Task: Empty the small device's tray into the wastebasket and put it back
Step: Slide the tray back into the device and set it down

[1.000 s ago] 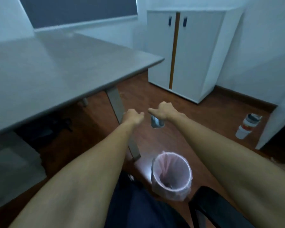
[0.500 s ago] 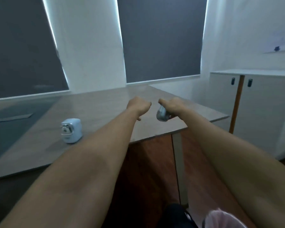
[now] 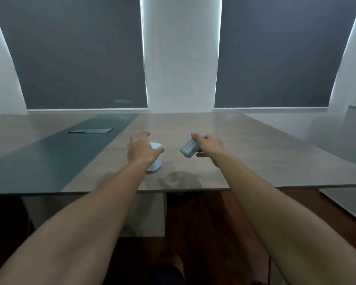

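Here a wooden table (image 3: 255, 153) fronts two dark window blinds (image 3: 80, 54).

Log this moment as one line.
left hand: open over device | right hand: holds tray | tray: not reinserted

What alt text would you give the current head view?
A person's right hand holds a small grey tray above a wooden table, while the left hand reaches over a small white device standing on it. Two dark window blinds fill the background.
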`<state>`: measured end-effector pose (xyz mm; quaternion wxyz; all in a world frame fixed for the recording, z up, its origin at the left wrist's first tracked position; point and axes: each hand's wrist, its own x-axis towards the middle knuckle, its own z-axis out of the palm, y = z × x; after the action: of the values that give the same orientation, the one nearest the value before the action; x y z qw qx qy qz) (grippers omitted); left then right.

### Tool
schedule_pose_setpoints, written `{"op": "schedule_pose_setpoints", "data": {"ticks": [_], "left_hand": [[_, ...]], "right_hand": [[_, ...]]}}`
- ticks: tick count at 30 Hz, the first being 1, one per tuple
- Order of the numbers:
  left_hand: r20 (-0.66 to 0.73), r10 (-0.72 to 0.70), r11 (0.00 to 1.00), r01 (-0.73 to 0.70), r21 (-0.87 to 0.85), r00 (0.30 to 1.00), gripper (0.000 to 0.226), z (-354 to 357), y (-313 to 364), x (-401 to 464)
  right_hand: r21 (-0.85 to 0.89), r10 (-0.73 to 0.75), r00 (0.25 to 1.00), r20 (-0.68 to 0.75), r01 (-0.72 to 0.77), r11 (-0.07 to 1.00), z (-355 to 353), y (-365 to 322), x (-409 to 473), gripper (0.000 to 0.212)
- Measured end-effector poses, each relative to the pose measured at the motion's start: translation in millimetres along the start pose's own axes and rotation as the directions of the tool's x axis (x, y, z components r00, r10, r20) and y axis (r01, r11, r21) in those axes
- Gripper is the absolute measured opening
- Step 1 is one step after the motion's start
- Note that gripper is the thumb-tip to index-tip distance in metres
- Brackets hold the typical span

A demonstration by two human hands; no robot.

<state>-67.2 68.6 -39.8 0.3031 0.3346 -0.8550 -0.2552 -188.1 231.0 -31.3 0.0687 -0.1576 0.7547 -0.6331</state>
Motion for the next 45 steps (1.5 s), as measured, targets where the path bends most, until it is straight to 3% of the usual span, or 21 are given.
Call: {"op": "schedule_pose_setpoints", "data": {"ticks": [5, 10, 15, 19, 26, 32, 39, 45], "left_hand": [[0.051, 0.003, 0.991, 0.004, -0.132, 0.999, 0.064, 14, -30, 12], [0.01, -0.03, 0.972, 0.031, -0.233, 1.0, 0.046, 19, -37, 20], [0.077, -0.201, 0.83, 0.212, -0.515, 0.976, 0.034, 13, -38, 26], [0.146, -0.223, 0.737, 0.265, -0.622, 0.964, 0.02, 9, -36, 25], [0.164, -0.156, 0.685, 0.227, -0.692, 0.974, 0.02, 2, -24, 21], [0.159, -0.147, 0.669, 0.216, -0.711, 0.976, 0.016, -5, -25, 21], [0.183, -0.1, 0.657, 0.203, -0.726, 0.978, 0.018, -3, -18, 19], [0.163, -0.128, 0.655, 0.207, -0.727, 0.978, 0.026, -2, -16, 17]], "right_hand": [[0.185, 0.069, 0.997, 0.031, -0.074, 0.98, 34, 12, 17, 0.035], [0.332, 0.105, 0.992, 0.068, -0.122, 0.935, 48, 16, 25, 0.026], [0.422, 0.142, 0.979, 0.146, -0.191, 0.886, 55, 10, 20, 0.027], [0.398, 0.153, 0.972, 0.179, -0.214, 0.892, 60, 6, 14, 0.04], [0.337, 0.169, 0.975, 0.142, -0.208, 0.918, 61, 7, 9, 0.028], [0.38, 0.169, 0.965, 0.202, -0.236, 0.895, 57, 5, 4, 0.031], [0.355, 0.14, 0.96, 0.241, -0.221, 0.908, 63, 4, 0, 0.049], [0.211, 0.163, 0.954, 0.252, -0.219, 0.953, 78, 0, -10, 0.044]]}}
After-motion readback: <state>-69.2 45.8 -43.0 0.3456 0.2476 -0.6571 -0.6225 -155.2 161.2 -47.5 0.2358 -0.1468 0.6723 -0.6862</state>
